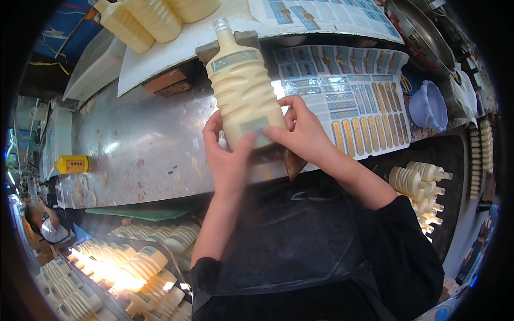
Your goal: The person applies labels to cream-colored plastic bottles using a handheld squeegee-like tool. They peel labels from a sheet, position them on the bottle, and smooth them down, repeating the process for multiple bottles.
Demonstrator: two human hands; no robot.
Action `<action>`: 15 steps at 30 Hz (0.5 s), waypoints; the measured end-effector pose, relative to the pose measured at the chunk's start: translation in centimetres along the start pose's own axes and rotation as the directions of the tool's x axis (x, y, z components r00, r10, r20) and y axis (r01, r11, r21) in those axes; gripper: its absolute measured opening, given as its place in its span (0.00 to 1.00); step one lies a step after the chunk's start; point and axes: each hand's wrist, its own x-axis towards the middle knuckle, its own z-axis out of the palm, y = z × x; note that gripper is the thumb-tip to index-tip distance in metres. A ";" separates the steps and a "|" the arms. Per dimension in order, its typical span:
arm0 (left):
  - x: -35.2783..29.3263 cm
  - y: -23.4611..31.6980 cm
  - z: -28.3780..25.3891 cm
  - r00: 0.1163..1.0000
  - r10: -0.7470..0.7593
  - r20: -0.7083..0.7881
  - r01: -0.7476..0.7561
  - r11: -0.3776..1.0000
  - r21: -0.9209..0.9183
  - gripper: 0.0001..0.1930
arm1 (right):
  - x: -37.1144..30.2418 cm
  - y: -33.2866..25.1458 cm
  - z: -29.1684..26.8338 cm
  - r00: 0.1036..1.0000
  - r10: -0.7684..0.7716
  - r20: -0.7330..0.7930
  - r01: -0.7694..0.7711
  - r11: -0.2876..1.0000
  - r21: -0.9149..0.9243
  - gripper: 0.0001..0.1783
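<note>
A cream-coloured bottle (242, 91) with wavy ridges and a clear glass neck lies tilted in front of me, its neck pointing away over a block (247, 39). One blue-grey label (234, 60) sits near its shoulder. Lower down, a second label (254, 125) lies under my thumbs. My left hand (227, 155) is closed round the bottle's left side near the base, its thumb slightly blurred. From the other side, my right hand (302, 131) grips the base with curled fingers, thumb pressed on the lower label.
A printed sheet of blue and gold labels (350, 78) lies right of the bottle, beside a lavender bucket (428, 107). Cream bottles (142, 24) stand on the white raised board. More crowd the lower left (150, 262) and right (409, 179). A person (51, 227) is far left.
</note>
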 end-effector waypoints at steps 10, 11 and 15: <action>0.2 -0.2 -0.2 1.000 0.017 0.000 -0.017 0.994 0.105 0.40 | 1.3 1.3 -1.3 0.993 0.093 0.065 -0.108 0.953 0.283 0.23; 0.1 -0.2 -0.2 1.000 0.022 -0.002 -0.022 0.993 0.115 0.40 | 2.1 1.8 -2.5 0.990 0.116 0.085 -0.142 0.891 0.430 0.20; 0.0 0.0 0.0 1.000 0.030 -0.002 -0.030 0.993 0.111 0.40 | 1.9 -1.3 -3.7 0.998 0.018 0.052 -0.045 0.810 0.585 0.12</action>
